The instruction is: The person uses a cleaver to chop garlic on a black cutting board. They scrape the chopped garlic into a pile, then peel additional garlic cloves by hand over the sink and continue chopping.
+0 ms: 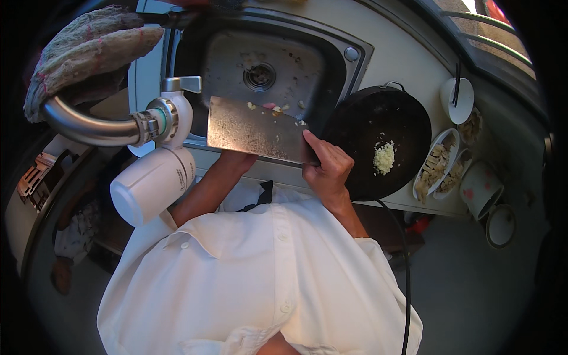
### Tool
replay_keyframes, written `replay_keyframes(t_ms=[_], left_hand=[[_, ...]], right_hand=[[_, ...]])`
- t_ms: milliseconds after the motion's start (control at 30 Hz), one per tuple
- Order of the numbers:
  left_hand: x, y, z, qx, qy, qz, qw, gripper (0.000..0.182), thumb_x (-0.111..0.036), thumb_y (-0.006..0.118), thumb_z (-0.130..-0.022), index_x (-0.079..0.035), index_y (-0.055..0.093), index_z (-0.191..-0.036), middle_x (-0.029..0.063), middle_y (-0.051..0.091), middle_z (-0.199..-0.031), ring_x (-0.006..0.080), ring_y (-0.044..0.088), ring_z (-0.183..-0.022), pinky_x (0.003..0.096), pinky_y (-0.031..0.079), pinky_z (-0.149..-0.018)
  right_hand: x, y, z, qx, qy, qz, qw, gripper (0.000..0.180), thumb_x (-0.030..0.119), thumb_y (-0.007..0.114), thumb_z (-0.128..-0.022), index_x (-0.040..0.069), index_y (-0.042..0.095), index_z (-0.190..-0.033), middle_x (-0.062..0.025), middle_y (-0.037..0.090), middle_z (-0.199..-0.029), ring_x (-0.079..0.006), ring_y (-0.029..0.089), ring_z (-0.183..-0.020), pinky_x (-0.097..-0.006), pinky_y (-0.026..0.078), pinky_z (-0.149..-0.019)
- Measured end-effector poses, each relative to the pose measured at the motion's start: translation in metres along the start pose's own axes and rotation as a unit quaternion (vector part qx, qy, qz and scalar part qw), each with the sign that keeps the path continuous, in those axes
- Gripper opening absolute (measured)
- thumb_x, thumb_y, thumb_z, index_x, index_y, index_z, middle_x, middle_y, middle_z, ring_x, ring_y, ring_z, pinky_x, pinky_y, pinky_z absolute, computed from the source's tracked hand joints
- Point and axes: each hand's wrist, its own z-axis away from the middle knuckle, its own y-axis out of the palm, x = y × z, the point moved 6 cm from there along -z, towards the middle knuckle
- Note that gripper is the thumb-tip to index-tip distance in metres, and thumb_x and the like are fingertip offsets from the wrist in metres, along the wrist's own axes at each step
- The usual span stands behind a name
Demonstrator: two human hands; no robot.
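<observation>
My right hand (330,164) grips a metal cleaver (253,128) at its right end, thumb against the blade's corner. The broad blade spans the near edge of the sink, and small pale bits cling to its upper face. My left hand (242,159) is mostly hidden under the blade; only the part near the wrist shows, so its fingers cannot be made out. To the right of my right hand, a heap of white minced garlic (384,158) sits on a round dark chopping board (364,111) with a metal loop handle.
The stainless-steel sink (306,62) holds scraps around its drain (259,76). A tap with a white filter (151,186) juts in at left, below a draped cloth (88,57). Dishes of sliced food (437,166), a white bowl (461,102) with chopsticks and a cup (481,188) stand at right.
</observation>
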Motion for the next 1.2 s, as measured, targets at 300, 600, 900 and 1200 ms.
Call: replay_keyframes(t_ms=[300,600,900,1200], left_hand=[[0.004,-0.011,0.003,-0.031,0.041,-0.057,0.997,0.053,-0.046,0.059,-0.112,-0.006,0.06,-0.148,0.0078,0.066,-0.145,0.0218,0.065,-0.133,0.0423,0.053,-0.114],[-0.015,0.012,0.0,-0.074,0.028,-0.035,0.996,0.027,-0.011,0.069,-0.104,0.0,0.07,-0.129,0.0113,0.074,-0.126,0.0217,0.071,-0.119,0.0412,0.058,-0.11],[0.014,-0.013,-0.003,0.048,-0.027,0.178,0.982,0.054,-0.05,0.056,-0.111,-0.009,0.064,-0.146,0.0124,0.067,-0.146,0.0295,0.063,-0.138,0.048,0.05,-0.12],[0.025,-0.018,0.005,0.025,0.006,0.145,0.989,0.052,-0.045,0.054,-0.114,-0.009,0.058,-0.151,0.01,0.065,-0.15,0.0285,0.064,-0.136,0.049,0.052,-0.118]], right_hand=[[0.0,-0.001,0.0,0.06,0.02,0.027,0.998,0.06,-0.013,0.07,-0.06,0.001,0.079,-0.118,-0.0166,0.074,-0.083,-0.0327,0.074,-0.071,-0.0349,0.057,-0.064],[-0.027,-0.008,0.002,-0.023,0.096,0.004,0.995,0.042,-0.009,0.076,-0.071,0.004,0.081,-0.111,-0.0158,0.079,-0.092,-0.0322,0.077,-0.075,-0.0356,0.06,-0.067],[0.001,0.001,0.006,0.02,0.019,0.004,1.0,0.054,-0.012,0.07,-0.064,0.002,0.08,-0.115,-0.0139,0.074,-0.08,-0.03,0.074,-0.068,-0.0337,0.056,-0.062],[0.001,0.005,0.007,0.023,0.007,0.008,1.0,0.056,-0.01,0.07,-0.061,0.002,0.079,-0.116,-0.0114,0.071,-0.075,-0.0282,0.071,-0.066,-0.0351,0.054,-0.06]])
